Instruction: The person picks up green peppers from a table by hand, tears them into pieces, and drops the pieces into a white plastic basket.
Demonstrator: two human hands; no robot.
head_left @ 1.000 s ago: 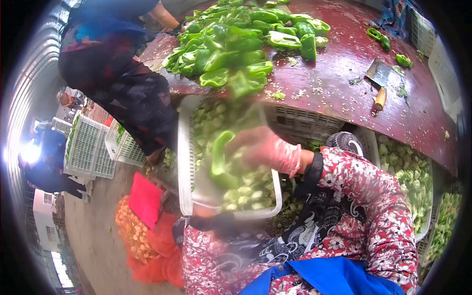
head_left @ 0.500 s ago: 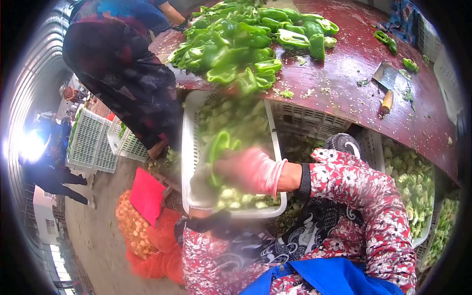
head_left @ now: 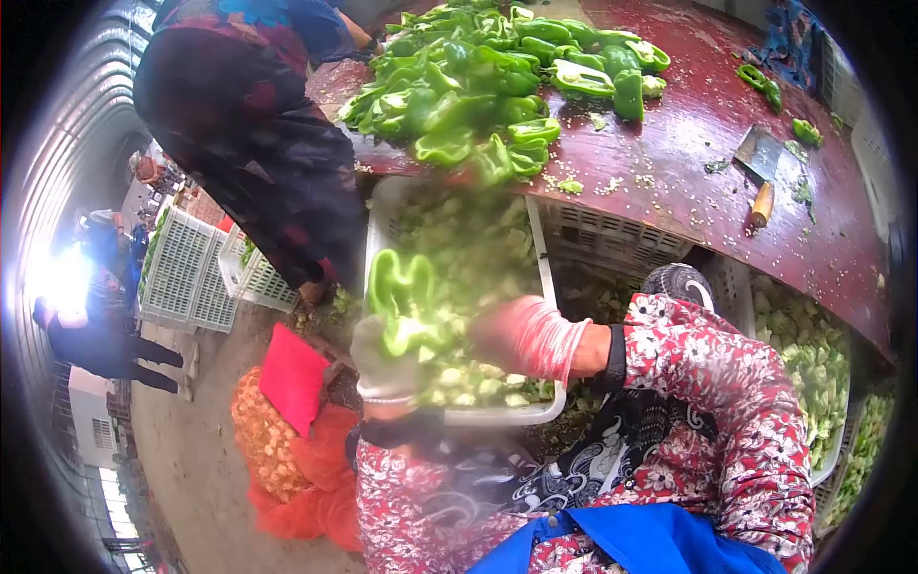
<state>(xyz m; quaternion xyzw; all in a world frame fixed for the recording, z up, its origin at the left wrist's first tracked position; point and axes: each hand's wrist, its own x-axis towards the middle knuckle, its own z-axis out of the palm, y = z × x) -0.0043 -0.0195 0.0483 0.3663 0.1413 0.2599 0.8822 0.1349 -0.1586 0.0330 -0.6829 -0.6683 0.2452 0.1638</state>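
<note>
My left hand [head_left: 384, 364], in a pale glove, grips a green pepper [head_left: 384, 285] that is cut open, its hollow inside showing. It is above the white crate [head_left: 553, 316], near the crate's left side. To the right of the pepper, my right hand [head_left: 521, 337] in a pink and white glove hangs over the same crate. Motion smears its fingers, so what they hold cannot be made out. Pale green pepper cores [head_left: 469, 383] lie in the crate below. Halved green peppers [head_left: 459, 105] are heaped on the red table [head_left: 660, 187] beyond it.
A cleaver [head_left: 758, 158] with a wooden handle lies on the table at right. Another crate of cores [head_left: 803, 354] stands under the table edge. A co-worker [head_left: 244, 124] bends at the far left of the table. An orange mesh sack [head_left: 330, 469] sits on the floor.
My right hand has moved rightward, away from the pepper. The pepper now shows its opened inside and stays with my left hand, which has shifted slightly left and up.
</note>
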